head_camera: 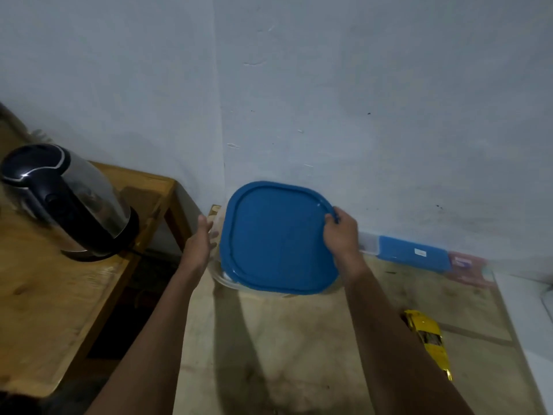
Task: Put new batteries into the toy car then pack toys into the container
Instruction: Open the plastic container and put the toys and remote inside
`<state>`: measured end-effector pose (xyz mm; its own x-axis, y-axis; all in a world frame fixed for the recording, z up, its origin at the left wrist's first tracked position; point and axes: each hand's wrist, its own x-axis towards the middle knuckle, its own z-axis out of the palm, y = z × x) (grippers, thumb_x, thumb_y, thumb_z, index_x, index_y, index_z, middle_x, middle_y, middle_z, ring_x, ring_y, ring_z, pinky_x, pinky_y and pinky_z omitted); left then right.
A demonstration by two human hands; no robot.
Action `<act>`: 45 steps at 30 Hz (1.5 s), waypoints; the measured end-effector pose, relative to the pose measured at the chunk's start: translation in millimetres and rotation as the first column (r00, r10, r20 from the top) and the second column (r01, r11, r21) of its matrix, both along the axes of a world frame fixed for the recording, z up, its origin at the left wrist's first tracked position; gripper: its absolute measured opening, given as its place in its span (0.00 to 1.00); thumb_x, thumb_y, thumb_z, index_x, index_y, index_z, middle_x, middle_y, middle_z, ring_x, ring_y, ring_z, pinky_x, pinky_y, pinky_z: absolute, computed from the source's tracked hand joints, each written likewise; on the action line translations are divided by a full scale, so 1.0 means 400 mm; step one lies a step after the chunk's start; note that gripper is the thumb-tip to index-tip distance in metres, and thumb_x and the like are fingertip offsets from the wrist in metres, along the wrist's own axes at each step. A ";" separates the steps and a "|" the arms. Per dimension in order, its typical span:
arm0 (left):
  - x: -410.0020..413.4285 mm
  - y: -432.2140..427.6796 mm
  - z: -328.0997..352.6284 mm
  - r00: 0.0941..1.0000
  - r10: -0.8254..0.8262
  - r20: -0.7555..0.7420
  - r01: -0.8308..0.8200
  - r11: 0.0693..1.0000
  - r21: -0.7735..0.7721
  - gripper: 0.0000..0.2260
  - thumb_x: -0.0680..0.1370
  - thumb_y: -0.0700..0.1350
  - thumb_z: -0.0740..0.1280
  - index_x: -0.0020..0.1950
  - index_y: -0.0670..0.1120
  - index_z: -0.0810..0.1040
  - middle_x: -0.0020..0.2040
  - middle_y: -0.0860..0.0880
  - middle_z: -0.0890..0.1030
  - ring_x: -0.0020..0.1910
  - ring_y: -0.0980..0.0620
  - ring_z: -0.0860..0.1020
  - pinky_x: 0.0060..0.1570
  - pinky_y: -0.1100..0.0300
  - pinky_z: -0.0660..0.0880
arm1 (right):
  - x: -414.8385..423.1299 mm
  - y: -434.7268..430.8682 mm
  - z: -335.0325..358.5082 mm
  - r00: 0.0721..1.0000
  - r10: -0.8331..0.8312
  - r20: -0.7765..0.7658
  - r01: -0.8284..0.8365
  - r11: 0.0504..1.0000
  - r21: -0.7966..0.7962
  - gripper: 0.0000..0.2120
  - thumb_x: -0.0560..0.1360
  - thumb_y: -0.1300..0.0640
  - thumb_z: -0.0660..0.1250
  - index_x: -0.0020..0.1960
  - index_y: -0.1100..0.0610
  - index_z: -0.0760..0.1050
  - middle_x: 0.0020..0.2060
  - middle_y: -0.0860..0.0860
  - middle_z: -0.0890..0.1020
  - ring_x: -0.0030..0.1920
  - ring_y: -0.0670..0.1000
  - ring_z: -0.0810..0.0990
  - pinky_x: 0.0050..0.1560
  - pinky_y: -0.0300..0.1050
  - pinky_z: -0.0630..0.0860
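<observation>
Container trouble could start at the blue lid. The fingers of the right hand curl round just one far corner of it, so the lid could slip out and fall. The fingers of the left hand lie nearly straight and push on the container's left side, holding nothing. A hard tug on the lid could make the container slide or tip. It sits between the two hands, under the tilted lid, close to the wall. The yellow toy car lies on the bench, well apart, beside the right arm. I cannot see inside the container.
</observation>
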<state>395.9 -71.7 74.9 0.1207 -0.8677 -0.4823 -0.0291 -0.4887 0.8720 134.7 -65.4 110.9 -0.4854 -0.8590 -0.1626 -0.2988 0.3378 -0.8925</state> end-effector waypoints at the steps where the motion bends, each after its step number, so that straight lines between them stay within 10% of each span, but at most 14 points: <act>1: 0.003 0.004 0.003 0.999 -0.033 0.009 0.033 0.999 -0.005 0.29 0.83 0.64 0.46 0.77 0.50 0.66 0.75 0.45 0.69 0.73 0.43 0.68 0.71 0.44 0.64 | 0.019 -0.010 -0.023 1.000 0.007 0.018 -0.007 1.000 0.025 0.11 0.80 0.61 0.56 0.48 0.58 0.77 0.40 0.51 0.81 0.39 0.51 0.78 0.36 0.41 0.73; 10: 0.031 -0.001 -0.046 0.913 -0.219 0.345 0.291 0.941 -0.173 0.20 0.84 0.54 0.58 0.75 0.51 0.69 0.67 0.49 0.77 0.66 0.48 0.76 0.62 0.53 0.75 | 0.082 -0.026 -0.157 0.963 -0.070 -0.259 0.096 0.991 0.091 0.13 0.80 0.54 0.59 0.59 0.58 0.78 0.57 0.59 0.76 0.52 0.56 0.77 0.56 0.52 0.76; 14: 0.019 -0.005 -0.046 0.855 -0.197 0.479 0.324 0.925 -0.198 0.18 0.85 0.52 0.56 0.72 0.49 0.71 0.55 0.55 0.76 0.53 0.54 0.77 0.47 0.62 0.72 | 0.088 -0.019 -0.172 0.984 -0.004 -0.179 0.020 0.996 0.085 0.15 0.82 0.54 0.55 0.63 0.56 0.76 0.54 0.53 0.81 0.52 0.53 0.79 0.54 0.50 0.77; 27: 0.009 -0.024 -0.066 0.752 -0.145 0.643 0.333 0.926 -0.181 0.15 0.85 0.49 0.57 0.66 0.44 0.74 0.49 0.47 0.81 0.45 0.50 0.80 0.42 0.58 0.75 | 0.091 -0.008 -0.190 0.947 0.062 -0.316 -0.046 0.997 0.059 0.16 0.84 0.52 0.50 0.65 0.53 0.72 0.53 0.51 0.79 0.52 0.52 0.78 0.56 0.50 0.76; 34: -0.010 -0.014 -0.066 0.713 -0.202 0.672 0.403 0.901 -0.157 0.25 0.85 0.47 0.51 0.80 0.61 0.49 0.66 0.46 0.73 0.60 0.45 0.76 0.59 0.48 0.74 | 0.105 -0.002 -0.162 0.839 0.206 -0.503 -0.140 0.976 0.166 0.27 0.81 0.65 0.52 0.78 0.53 0.54 0.75 0.50 0.62 0.71 0.53 0.66 0.67 0.51 0.69; 45: -0.047 -0.023 -0.081 0.573 -0.090 0.815 0.329 0.936 -0.128 0.25 0.84 0.46 0.53 0.81 0.57 0.53 0.54 0.44 0.76 0.42 0.47 0.75 0.38 0.54 0.70 | 0.102 -0.013 -0.177 0.862 0.191 -0.470 -0.120 0.977 0.177 0.24 0.84 0.50 0.49 0.78 0.51 0.54 0.76 0.46 0.61 0.64 0.53 0.75 0.49 0.47 0.75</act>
